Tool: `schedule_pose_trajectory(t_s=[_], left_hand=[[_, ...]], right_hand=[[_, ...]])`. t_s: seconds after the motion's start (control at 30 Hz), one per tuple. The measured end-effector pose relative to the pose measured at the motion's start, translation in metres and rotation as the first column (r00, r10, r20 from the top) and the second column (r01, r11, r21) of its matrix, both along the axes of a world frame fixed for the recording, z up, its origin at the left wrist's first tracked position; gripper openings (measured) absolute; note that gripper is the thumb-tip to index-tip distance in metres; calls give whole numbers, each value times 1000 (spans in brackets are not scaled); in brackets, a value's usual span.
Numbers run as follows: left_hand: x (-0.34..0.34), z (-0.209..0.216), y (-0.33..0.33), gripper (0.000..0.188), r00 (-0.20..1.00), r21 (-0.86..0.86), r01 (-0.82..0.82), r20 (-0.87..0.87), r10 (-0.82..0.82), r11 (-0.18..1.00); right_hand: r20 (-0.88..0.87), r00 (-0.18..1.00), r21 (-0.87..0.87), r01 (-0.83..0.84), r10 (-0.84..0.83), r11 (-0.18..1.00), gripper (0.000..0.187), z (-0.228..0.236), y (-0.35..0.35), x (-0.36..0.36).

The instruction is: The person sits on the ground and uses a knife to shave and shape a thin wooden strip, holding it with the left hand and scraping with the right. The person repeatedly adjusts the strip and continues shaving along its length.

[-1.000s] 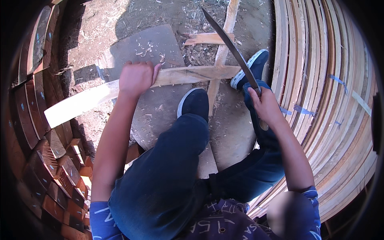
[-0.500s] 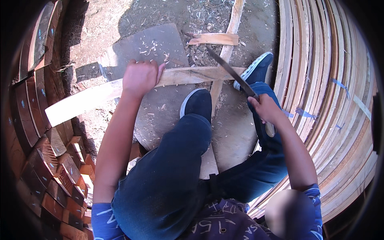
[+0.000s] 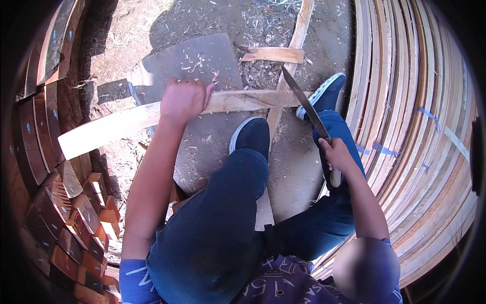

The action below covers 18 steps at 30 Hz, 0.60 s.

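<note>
A long pale wooden board (image 3: 238, 101) lies across in front of me, its broad left end bright in sunlight. My left hand (image 3: 183, 100) is closed over it, left of its middle. In my right hand (image 3: 338, 154) is a machete (image 3: 309, 107), held by its handle above my bent leg. Its long dark blade slants forward and left, crossing over the board's right end beside my right shoe (image 3: 324, 96). Whether blade and wood touch, I cannot tell. Beneath the board runs a long narrow wood strip (image 3: 298, 30).
Long bundled strips of wood (image 3: 390, 81) are stacked along the right. Several cut timber blocks (image 3: 66, 200) fill the left side. A short wood piece (image 3: 273, 54) lies across the strip ahead. Shavings are scattered over the ground and a flat grey sheet (image 3: 202, 50). My left shoe (image 3: 251, 134) is near the board.
My right hand has drawn back slightly toward me. The machete's tip has swung to the right, so its blade points more forward. My left hand keeps its grip on the board.
</note>
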<state>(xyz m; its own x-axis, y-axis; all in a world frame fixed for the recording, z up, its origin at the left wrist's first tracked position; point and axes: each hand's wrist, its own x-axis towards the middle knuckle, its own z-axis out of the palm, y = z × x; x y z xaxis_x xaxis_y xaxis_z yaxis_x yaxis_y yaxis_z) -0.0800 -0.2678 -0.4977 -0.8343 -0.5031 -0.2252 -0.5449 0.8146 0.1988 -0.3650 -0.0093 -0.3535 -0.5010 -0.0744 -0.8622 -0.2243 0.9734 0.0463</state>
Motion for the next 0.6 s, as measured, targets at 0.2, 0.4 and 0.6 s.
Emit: schedule_pose_trajectory(t_s=[0.2, 0.4, 0.6], left_hand=[[8, 1, -3, 46, 1000, -50, -7, 24, 9, 999], [0, 3, 4, 46, 1000, -29, 21, 9, -21, 999], [10, 4, -1, 42, 1000, 3, -11, 3, 11, 1000]], right_hand=[[-82, 995, -354, -86, 61, 931, 38, 38, -73, -11], [-208, 816, -15, -554, 539, 832, 39, -30, 43, 8], [-219, 940, -324, -324, 263, 889, 39, 37, -68, 24]])
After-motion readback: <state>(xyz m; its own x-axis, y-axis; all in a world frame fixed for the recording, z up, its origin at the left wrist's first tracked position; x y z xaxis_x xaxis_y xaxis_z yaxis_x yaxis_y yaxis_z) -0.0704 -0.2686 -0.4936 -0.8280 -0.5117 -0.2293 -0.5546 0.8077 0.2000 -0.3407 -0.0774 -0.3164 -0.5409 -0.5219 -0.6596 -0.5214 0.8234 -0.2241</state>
